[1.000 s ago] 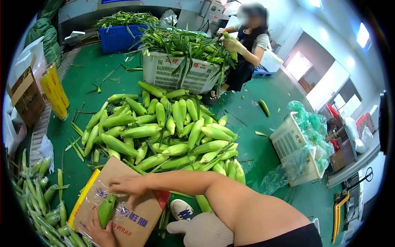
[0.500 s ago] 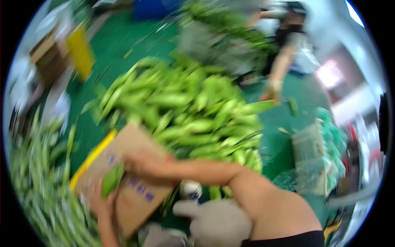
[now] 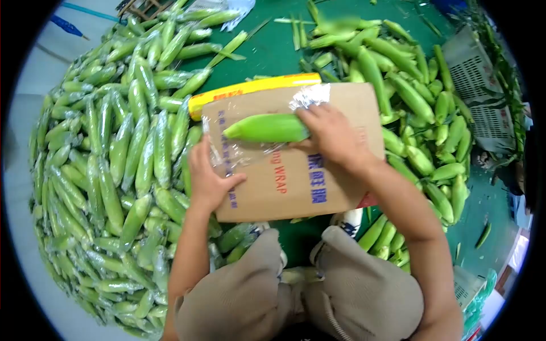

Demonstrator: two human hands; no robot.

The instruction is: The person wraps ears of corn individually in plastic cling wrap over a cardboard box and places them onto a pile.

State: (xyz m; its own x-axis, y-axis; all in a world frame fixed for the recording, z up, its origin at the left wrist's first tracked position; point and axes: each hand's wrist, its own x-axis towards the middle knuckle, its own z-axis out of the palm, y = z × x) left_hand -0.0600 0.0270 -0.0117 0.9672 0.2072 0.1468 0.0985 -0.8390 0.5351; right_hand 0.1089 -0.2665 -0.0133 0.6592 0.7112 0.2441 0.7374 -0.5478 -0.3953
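Observation:
A green-husked ear of corn (image 3: 266, 128) lies crosswise on a cardboard box (image 3: 347, 176) in front of my knees. Clear cling film (image 3: 242, 156) is spread under and around it on the cardboard, bunched at the upper right. My right hand (image 3: 333, 136) has its thumb and fingers around the corn's right end, by the bunched film. At the box's left edge, my left hand (image 3: 209, 176) rests with thumb spread from the fingers, touching the film's side. Beyond the corn, a yellow cling film carton (image 3: 256, 88) runs along the box's far edge.
On the left is a big heap of film-wrapped corn (image 3: 114, 187). A pile of unwrapped corn (image 3: 418, 96) lies to the right on the green floor (image 3: 261, 45). A pale crate (image 3: 478, 85) with greenery stands at the far right. My shoes (image 3: 348, 220) are below the box.
My view has swung left and down from the blurred earlier frame, where another person reached over the pile. The corn, earlier near my left hand, now lies flat on the box at my right hand.

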